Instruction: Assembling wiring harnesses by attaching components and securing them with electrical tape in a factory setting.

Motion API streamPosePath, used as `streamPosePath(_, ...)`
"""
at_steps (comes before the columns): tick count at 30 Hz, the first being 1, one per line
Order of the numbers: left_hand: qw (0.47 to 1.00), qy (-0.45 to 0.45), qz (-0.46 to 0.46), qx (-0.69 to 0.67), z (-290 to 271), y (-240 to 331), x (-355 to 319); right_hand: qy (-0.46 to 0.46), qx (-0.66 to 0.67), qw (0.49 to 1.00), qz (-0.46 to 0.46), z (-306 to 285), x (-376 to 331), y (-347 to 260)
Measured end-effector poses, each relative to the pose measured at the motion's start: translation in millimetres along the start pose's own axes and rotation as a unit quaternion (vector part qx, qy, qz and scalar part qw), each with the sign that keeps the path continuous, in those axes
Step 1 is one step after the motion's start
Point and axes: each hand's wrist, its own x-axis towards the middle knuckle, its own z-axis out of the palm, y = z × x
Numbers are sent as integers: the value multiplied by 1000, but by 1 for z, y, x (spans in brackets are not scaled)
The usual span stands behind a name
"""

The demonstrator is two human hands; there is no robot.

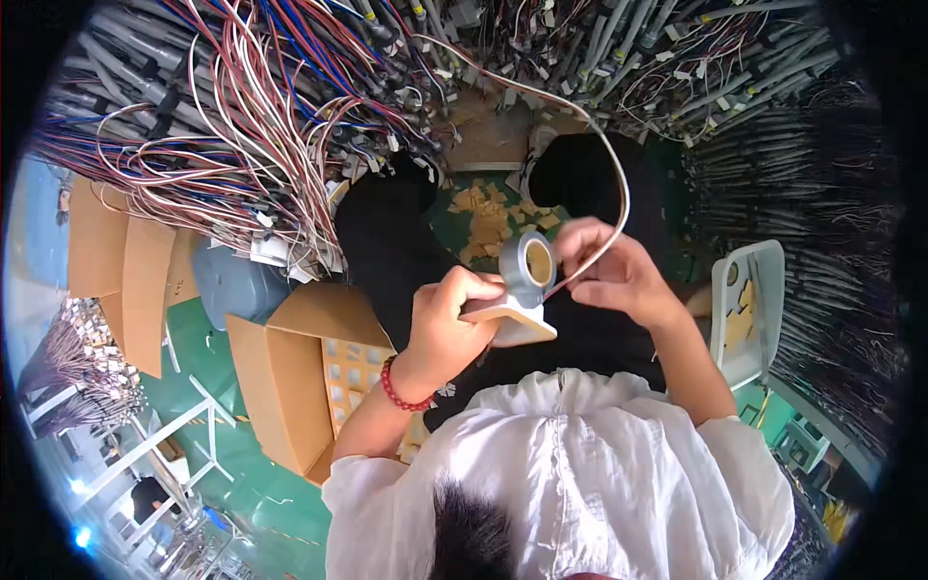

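My left hand [447,314] is closed on a white flat-sided piece [524,333], its thumb on top. A grey tape roll [519,275] with a tan core stands upright against this piece, just beyond the thumb. My right hand [623,275] is to the right of the roll, fingers curled loosely about a thin pale wire [619,184]. The wire arcs down from the bundles above, passes across these fingers and ends up beside the roll. Where the wire meets the roll is too small to make out.
Thick bundles of wires [261,116] hang ahead and to the left, grey cables [754,174] to the right. An opened cardboard box [280,387] stands at the left near a blue-grey bin [232,275]. A white tub [768,309] is at the right. Cardboard scraps [488,217] litter the green floor.
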Motion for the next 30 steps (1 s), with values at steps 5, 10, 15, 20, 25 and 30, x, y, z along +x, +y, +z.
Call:
streamPosePath(5, 971, -65, -164, -160, 3, -8, -13, -171, -330, 920, -121, 14, 29, -50)
streamPosePath(10, 927, -78, -237, -281, 3, -15, -17, -203, -402, 884, -125, 17, 40, -64)
streamPosePath(15, 863, -60, -308, -395, 2, -19, -20, -208, -379, 896, -100, 15, 23, -56)
streamPosePath(20, 941, -39, -229, -247, 0, -16, -16, -238, -297, 925, -10, 17, 15, -61)
streamPosePath(25, 995, -20, 88, 43, -4, -7, -6, -205, 2, 971, 127, 11, 10, -40)
streamPosePath(30, 925, -25, 285, 249, -15, 2, 9, -142, 131, 968, 159, 14, 9, -18)
